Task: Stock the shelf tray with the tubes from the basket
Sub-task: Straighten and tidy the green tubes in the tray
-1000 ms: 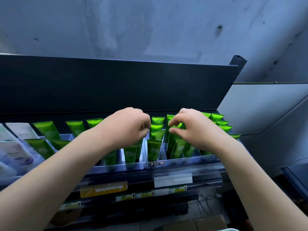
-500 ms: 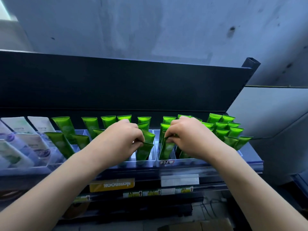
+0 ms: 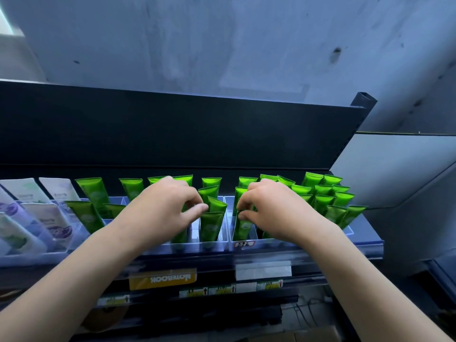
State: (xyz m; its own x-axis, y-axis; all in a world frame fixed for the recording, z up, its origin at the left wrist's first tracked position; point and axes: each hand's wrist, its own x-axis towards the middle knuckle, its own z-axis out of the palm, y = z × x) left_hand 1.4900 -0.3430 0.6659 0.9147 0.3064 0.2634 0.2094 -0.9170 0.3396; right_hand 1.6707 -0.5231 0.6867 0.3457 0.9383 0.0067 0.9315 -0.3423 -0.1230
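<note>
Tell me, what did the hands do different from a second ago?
Little: both hands dipped a bit deeper among the green tubes. The left hand and right hand kept fingering tubes in the clear tray. Nothing was visibly let go; the white tubes stayed put.

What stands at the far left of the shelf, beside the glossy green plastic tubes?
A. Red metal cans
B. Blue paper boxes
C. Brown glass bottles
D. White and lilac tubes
D: white and lilac tubes lean in the clear tray left of the green tubes.
</note>
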